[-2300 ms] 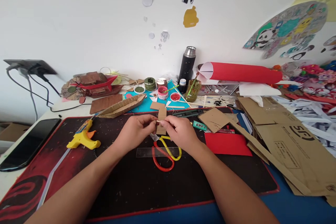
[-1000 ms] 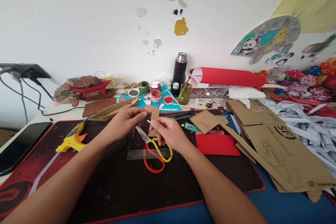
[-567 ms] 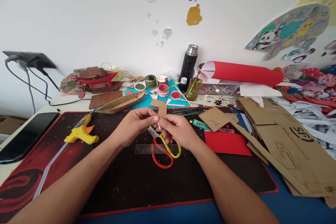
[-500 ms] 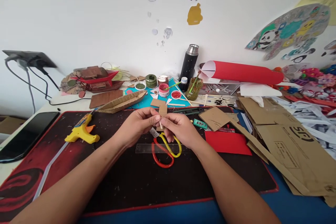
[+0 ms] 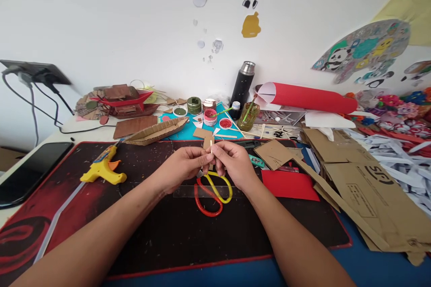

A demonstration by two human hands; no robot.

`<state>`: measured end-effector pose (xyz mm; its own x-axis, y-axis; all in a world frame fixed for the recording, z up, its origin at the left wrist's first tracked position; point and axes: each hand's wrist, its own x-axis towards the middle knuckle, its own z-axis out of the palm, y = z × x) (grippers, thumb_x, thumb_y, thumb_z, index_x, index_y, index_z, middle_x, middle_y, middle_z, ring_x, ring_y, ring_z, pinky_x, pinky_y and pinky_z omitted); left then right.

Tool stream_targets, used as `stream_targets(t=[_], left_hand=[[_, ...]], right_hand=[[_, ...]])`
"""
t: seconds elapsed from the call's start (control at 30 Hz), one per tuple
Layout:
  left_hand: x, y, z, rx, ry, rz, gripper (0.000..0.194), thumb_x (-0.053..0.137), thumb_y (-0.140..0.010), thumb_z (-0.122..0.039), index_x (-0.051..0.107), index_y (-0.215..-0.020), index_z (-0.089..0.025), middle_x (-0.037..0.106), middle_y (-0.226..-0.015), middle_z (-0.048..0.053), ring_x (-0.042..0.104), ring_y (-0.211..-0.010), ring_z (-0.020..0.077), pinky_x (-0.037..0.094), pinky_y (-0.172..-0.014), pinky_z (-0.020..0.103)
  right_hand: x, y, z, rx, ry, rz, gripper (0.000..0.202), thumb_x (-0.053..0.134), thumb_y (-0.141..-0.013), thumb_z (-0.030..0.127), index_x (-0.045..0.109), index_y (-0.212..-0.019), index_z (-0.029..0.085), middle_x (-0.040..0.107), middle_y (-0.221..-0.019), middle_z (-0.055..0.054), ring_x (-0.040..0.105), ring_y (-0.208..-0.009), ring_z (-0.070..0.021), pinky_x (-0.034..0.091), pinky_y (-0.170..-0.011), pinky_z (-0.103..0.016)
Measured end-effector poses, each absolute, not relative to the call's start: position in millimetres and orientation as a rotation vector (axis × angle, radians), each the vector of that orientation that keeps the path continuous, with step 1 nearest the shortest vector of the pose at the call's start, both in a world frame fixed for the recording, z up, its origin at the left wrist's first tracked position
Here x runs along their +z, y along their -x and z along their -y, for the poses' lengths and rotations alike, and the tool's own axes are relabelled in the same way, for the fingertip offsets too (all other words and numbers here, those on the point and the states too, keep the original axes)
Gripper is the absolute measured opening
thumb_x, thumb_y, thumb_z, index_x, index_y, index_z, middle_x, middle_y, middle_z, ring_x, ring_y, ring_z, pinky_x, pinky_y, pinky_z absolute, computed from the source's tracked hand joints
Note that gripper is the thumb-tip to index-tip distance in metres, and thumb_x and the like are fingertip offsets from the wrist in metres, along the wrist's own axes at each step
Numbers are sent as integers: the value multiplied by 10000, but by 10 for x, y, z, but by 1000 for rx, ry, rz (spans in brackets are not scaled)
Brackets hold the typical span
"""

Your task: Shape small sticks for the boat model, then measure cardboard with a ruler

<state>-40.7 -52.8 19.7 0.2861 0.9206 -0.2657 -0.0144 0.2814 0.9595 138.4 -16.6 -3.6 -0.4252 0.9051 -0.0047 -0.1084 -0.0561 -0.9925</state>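
My left hand (image 5: 188, 166) and my right hand (image 5: 232, 161) meet fingertip to fingertip above the dark mat. Between them both pinch a small, pale stick-like piece (image 5: 212, 143), which stands roughly upright. Right under the hands lie scissors (image 5: 208, 206) with one red and one yellow handle, across a clear ruler (image 5: 184, 191). Just behind the fingers is a small brown cardboard piece (image 5: 203, 133). The scissors' blades are mostly hidden by my hands.
A yellow glue gun (image 5: 104, 170) lies left, near a black phone (image 5: 32, 170). A cardboard boat shape (image 5: 156, 132), paint jars (image 5: 194, 105) and a black flask (image 5: 241, 84) are behind. Red card (image 5: 289, 184) and stacked cardboard (image 5: 367, 188) lie right.
The small pale piece has turned from pointing down below my fingers to standing up above them. Both hands have shifted slightly to the right. The camera view has tilted a little.
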Motion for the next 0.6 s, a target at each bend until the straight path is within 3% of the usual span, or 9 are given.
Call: stream_targets(t=[0.17,0.3,0.4,0.6], left_hand=[[168,374,517,892,-1043,-1095,503,819,-787,-646,649,-751,-174,629,-719,-4,275,-453,39,145,-466,265],[134,385,509,962,-1181,-1202,407,752,-842,-579,609,-773,-204,505,-638,-58,325,-496,77,242,-488,253],[127,420,524,1033,-1565,-1356,306,670,-902,-471,623,-763,-203,575,-699,-27,480,-635,122,373,-604,257],[118,518,560,957,-2141,-1624,179,584,-940,-336,668,-834,-220,731,-823,15,612,-709,151,381,-630,265]], right_hand=[[-20,-1379,174,1540,947,1441,394,741,-884,590,722,-920,198,565,-523,72,504,-384,-99,375,-397,-223],[5,-1372,197,1551,919,1469,385,720,-902,576,712,-970,197,556,-502,77,497,-387,-104,378,-408,-220],[9,-1375,208,1563,921,1469,388,698,-925,580,712,-982,197,560,-512,76,491,-389,-102,389,-418,-223],[-21,-1379,214,1478,963,1520,385,711,-932,593,706,-961,209,562,-544,65,516,-415,-115,385,-433,-237]])
